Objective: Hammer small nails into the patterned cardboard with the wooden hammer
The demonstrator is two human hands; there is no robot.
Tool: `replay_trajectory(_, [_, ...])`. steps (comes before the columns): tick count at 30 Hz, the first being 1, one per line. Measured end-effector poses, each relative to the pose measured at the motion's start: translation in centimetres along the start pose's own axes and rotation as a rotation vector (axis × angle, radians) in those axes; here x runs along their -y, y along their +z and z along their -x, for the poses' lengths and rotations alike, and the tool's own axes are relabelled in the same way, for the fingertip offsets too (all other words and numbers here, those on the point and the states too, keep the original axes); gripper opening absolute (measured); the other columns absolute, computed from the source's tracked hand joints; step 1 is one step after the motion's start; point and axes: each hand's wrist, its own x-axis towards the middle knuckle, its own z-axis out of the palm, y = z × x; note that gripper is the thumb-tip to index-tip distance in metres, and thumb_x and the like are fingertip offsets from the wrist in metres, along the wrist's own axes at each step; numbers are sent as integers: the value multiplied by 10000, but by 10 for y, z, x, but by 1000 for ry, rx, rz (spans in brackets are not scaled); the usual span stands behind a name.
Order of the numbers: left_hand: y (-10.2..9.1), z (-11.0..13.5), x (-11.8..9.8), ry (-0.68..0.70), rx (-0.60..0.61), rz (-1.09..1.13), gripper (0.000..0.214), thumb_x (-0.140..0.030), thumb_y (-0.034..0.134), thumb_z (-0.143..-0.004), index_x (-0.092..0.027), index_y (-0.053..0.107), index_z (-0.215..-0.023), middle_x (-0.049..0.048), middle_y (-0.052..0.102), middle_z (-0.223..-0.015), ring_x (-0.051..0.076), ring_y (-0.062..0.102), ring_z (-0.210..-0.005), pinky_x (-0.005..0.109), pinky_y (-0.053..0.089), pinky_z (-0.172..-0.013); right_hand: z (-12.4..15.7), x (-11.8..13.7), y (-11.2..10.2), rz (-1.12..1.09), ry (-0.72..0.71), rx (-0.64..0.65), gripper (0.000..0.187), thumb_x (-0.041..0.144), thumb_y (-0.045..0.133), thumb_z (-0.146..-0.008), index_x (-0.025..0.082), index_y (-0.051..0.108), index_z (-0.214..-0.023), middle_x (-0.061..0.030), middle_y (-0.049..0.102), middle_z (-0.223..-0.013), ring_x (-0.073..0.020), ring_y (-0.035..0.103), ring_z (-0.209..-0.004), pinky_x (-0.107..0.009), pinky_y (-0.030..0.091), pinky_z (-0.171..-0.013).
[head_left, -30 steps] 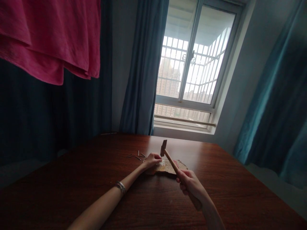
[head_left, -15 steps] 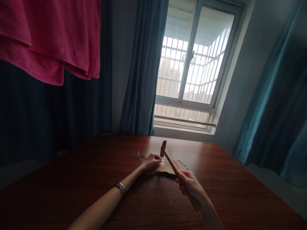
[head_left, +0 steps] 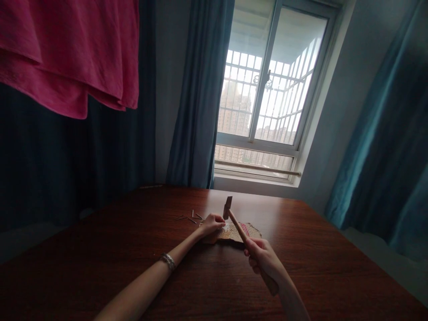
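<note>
Both hands are in view over the reddish-brown table, the forearms converging from the lower edge toward its middle. The left arm extends forward and inward from lower left, nearly straight, with a metallic bracelet at the wrist. The left hand is low over the left end of a speckled board; its thumb and forefinger are brought together in a pinch on a slender nail, mostly hidden by the fingertips and too small to inspect in detail. The remaining fingers are curled, and the back of the hand faces up. The right arm enters from lower right, angled inward to the left. The right hand is wrapped firmly around the wooden handle of a hammer, thumb side toward the far end, with the butt of the handle projecting below the palm alongside the wrist. The handle slopes up and leftward across the board, placing the hammer's head directly above the left fingertips. Whether the head touches the nail cannot be determined. The board lies flat on the table between the hands, a pink patch visible toward its right end, just beyond the handle. Several loose nails are scattered on the tabletop just left of the left hand, clear of the board.
</note>
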Motion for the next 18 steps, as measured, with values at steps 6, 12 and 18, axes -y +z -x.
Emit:
replay_trajectory(6, [-1,0,0,5,12,1,297,-383,628,-627,-107,665,-729,55,655,-719,162,577,-680,230,403,-609,2,5,2,-4,0,-45,457,599,572,-644,158,456,-663,30,469,-608,-26,367,-352,-156,253,-273])
replay_trajectory(12, [-2,1,-2,14,29,-2,310,-388,624,-633,-104,661,-750,57,659,-737,159,579,-687,231,410,-617,-1,4,0,-25,8,-69,456,595,589,-626,161,461,-685,33,475,-607,-30,375,-347,-161,251,-277])
replay_trajectory(18, [-11,0,-8,37,128,69,426,-345,655,-606,-102,638,-956,49,656,-768,145,568,-679,230,417,-607,0,5,0,-20,-5,-55,438,582,576,-649,164,447,-670,36,465,-602,-27,374,-354,-153,241,-280])
